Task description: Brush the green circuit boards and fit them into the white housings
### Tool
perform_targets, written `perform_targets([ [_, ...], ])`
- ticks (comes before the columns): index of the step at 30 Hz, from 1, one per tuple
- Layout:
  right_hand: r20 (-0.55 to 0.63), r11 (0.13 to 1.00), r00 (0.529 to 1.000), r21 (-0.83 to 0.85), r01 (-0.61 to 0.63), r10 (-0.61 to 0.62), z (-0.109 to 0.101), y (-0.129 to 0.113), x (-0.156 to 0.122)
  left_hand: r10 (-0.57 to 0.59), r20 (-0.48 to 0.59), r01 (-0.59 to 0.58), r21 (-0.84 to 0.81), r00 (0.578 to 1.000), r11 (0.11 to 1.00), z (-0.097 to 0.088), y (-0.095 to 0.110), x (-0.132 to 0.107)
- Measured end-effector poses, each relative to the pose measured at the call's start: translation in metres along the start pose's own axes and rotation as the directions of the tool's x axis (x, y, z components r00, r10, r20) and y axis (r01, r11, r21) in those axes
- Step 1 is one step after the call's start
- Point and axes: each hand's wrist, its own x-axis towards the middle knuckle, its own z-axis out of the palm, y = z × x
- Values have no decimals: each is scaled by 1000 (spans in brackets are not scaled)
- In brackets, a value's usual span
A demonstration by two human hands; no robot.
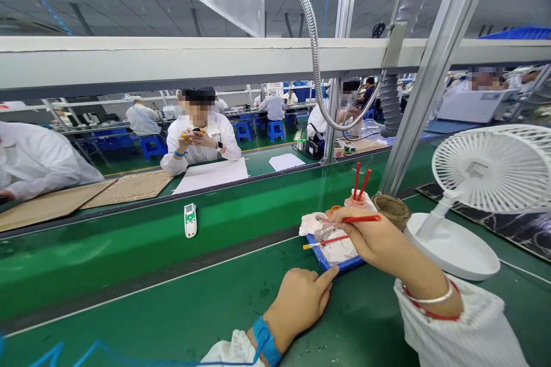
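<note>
Green matting covers the counter (pixel 172 298), and the work sits at its far edge, where a blue tray (pixel 342 266) lined with crumpled white wipes (pixel 338 249) lies just in front of the right hand (pixel 374 241). That hand's grip is clenched on a thin red stick (pixel 359 218), held level above the wipes. A second stick (pixel 322 242) with a yellow tip slants across the tray just below it; whether the same fingers pinch it too, I cannot tell. The left hand (pixel 299 301) grasps nothing: its fingers are curled under and the forefinger reaches out to touch the tray's near corner, steadying it.

More red sticks (pixel 359 180) stand upright in a holder just behind the tray, beside a brown cup (pixel 391 209). A white desk fan (pixel 495 169) stands to the right, and a small white device (pixel 190 219) lies alone on the conveyor belt, well apart to the left.

Judging by this, the step in hand is working the stick's tip against the wipes while the tray is pinned. A next move calls for keeping the forefinger down so the light tray does not slide, and a light, level stroke.
</note>
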Motion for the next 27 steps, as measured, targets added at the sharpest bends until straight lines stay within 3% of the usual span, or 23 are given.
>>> perform_targets([
  [3, 47, 998, 998, -43, -42, 44, 1, 4, 1, -5, -1, 5, -13, 1000, 1000, 1, -2, -2],
  [8, -144, 997, 989, -75, 29, -39, -7, 0, -1, 7, 8, -6, -43, 1000, 999, 4, -6, -4],
  [12, -29, 999, 999, -47, -26, 25, -1, -1, 1, 19, -43, -23, -96, 999, 995, 5, -9, -7],
  [14, -42, 998, 998, -37, -51, 50, -2, -2, 0, -45, -81, 35, -124, 996, 992, 6, -12, -9],
  [16, -189, 998, 980, 33, -51, 56, -9, -7, -5, -150, -102, 136, -132, 984, 982, 6, -18, -11],
  [18, -385, 990, 920, 135, -27, 78, -20, -14, -11, -238, -110, 225, -120, 965, 967, 5, -26, -13],
  [20, -505, 977, 854, 212, -18, 125, -28, -21, -14, -289, -121, 277, -108, 950, 955, 4, -33, -14],
  [22, -494, 970, 852, 235, -63, 175, -29, -24, -12, -315, -137, 302, -111, 939, 947, 3, -36, -16],
  [25, -356, 966, 903, 180, -184, 239, -16, -16, 0, -361, -143, 338, -158, 922, 928, 3, -37, -21],
  [27, -347, 965, 902, 142, -219, 256, -5, -2, 8, -482, -71, 449, -267, 873, 852, 5, -36, -25],
])
